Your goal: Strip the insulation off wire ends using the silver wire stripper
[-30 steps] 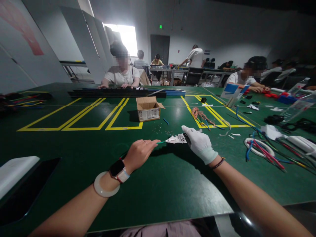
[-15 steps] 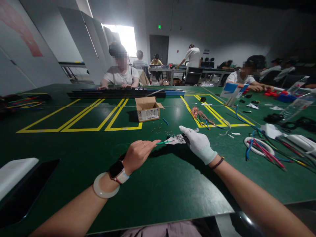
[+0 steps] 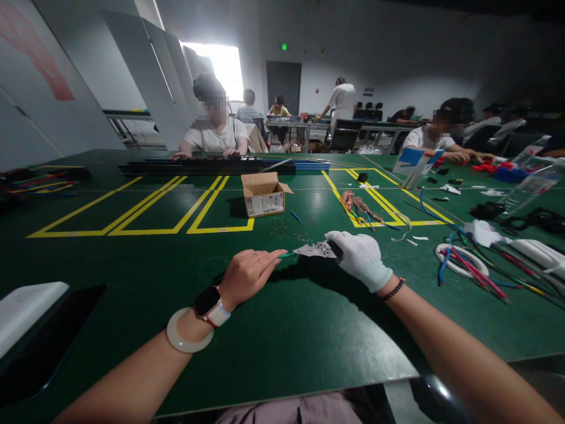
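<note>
My bare left hand (image 3: 249, 274) pinches a short green wire (image 3: 286, 255) that points right. In my right hand (image 3: 359, 256), which wears a white glove, are wire strippers (image 3: 314, 249) with flat silver jaws and a dark handle mostly covered by the fingers. The tips of the jaws meet the end of the wire; whether they bite on it I cannot make out. Just beyond the tool, small scraps (image 3: 295, 235) lie scattered on the green table (image 3: 265, 365). A piece of blue insulation (image 3: 295, 217) rests near them.
An open cardboard box (image 3: 263, 200) stands ahead. Bare copper strands (image 3: 359, 204) lie within yellow tape at right, near coiled wires (image 3: 472, 265). A dark tablet-like slab (image 3: 53, 335) is at the left. Across the table sits a person (image 3: 216, 129).
My right hand has shifted slightly right and its fingers have closed further around the handles. The stripper jaws have come together near the wire's end. My left hand has barely moved.
</note>
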The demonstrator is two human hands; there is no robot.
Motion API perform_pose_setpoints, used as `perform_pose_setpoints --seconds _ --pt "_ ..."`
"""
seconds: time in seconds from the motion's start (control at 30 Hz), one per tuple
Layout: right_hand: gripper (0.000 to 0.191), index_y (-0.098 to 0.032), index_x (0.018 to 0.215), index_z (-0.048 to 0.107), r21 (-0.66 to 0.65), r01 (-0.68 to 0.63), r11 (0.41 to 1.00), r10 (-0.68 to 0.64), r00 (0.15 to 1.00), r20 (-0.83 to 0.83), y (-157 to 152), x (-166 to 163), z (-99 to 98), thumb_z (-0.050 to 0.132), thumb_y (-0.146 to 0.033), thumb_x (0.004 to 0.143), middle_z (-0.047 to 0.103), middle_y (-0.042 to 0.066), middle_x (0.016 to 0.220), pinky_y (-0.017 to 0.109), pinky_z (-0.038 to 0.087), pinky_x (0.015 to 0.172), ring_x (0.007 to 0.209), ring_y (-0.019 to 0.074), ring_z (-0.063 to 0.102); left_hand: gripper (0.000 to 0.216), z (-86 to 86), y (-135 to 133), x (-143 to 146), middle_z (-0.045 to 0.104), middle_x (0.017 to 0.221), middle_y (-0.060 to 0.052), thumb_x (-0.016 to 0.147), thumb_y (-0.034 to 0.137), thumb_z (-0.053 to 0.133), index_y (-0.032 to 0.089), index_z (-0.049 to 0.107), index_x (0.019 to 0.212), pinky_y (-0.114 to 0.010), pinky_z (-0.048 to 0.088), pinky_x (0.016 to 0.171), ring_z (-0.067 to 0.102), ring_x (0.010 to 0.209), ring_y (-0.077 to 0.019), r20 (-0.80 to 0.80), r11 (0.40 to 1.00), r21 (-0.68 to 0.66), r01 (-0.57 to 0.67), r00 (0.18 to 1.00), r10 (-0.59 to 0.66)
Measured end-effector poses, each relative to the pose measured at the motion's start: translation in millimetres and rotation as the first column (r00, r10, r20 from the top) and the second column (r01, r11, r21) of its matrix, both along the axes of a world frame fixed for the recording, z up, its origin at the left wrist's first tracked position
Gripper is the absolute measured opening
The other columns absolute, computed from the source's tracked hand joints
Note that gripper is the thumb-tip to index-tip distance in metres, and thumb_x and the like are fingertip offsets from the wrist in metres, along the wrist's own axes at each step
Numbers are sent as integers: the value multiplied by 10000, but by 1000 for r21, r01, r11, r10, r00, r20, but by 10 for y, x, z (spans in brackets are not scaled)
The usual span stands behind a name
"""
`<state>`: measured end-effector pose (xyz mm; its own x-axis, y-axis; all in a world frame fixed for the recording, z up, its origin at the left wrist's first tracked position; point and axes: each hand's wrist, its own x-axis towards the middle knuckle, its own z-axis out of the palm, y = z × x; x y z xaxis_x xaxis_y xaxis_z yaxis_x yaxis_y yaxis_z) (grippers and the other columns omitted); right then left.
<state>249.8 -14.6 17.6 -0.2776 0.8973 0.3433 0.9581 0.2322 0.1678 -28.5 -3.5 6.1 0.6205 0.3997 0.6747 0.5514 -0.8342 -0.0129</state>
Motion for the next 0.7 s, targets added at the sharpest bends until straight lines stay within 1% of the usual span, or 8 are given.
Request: perform_pose_setpoints --seconds 0.1,0.23,0.3,0.33,0.4,0.5,0.6,0.7 --pt "318 -243 1139 620 19 -9 1000 9 1000 -6 -7 0 -1 406 -320 916 699 55 942 281 309 640 759 181 617 276 15 -15 15 744 882 -72 973 236 437 148 657 1115 -278 475 628 663 694 -157 14 997 -74 -19 1000 20" --pt "346 -244 1203 592 55 -6 998 8 1000 -22 21 22 -31 384 -319 935 692 59 989 281 322 662 790 182 618 303 43 -10 18 746 912 -74 982 255 403 147 658 1107 -277 486 636 673 699 -163 29 981 -196 -7 999 13" --pt "367 -243 1252 562 69 10 998 -8 1000 -25 47 35 -48 375 -305 942 682 69 1019 282 334 669 818 186 618 296 74 -7 19 738 811 -44 980 267 408 157 658 1095 -265 491 618 674 681 -161 33 947 -320 0 999 12" --pt "376 -243 1272 547 70 22 997 -20 1000 -24 59 38 -55 370 -290 944 676 73 1032 281 341 668 832 189 617 288 95 -6 20 726 765 -25 979 271 411 165 659 1078 -254 492 596 668 648 -152 42 914 -407 8 999 10" --pt "397 -241 1308 515 52 42 998 -42 999 -18 79 31 -64 359 -249 943 662 80 1066 275 356 653 856 192 617 280 144 -5 23 709 742 -4 979 290 408 173 657 1034 -231 487 537 638 560 -126 79 789 -612 49 997 -1" --pt "433 -235 1353 466 5 58 998 -58 998 -17 94 -3 -68 337 -202 941 637 90 1125 261 380 628 877 189 619 313 215 0 20 707 804 -34 983 335 385 154 639 1006 -210 477 472 607 508 -104 190 500 -845 192 980 -56" --pt "456 -221 1388 426 -16 58 998 -59 998 -30 104 -30 -69 335 -189 943 620 101 1166 247 407 643 910 190 621 297 267 1 7 700 833 -70 979 317 389 132 616 1027 -204 472 484 629 564 -111 329 201 -921 335 942 -64" --pt "475 -212 1402 410 -14 55 998 -56 997 -47 120 -24 -74 346 -165 934 611 104 1199 246 437 678 931 192 624 242 278 -16 4 695 872 -83 960 276 444 124 592 1076 -206 484 551 641 625 -110 424 -98 -901 423 906 14"
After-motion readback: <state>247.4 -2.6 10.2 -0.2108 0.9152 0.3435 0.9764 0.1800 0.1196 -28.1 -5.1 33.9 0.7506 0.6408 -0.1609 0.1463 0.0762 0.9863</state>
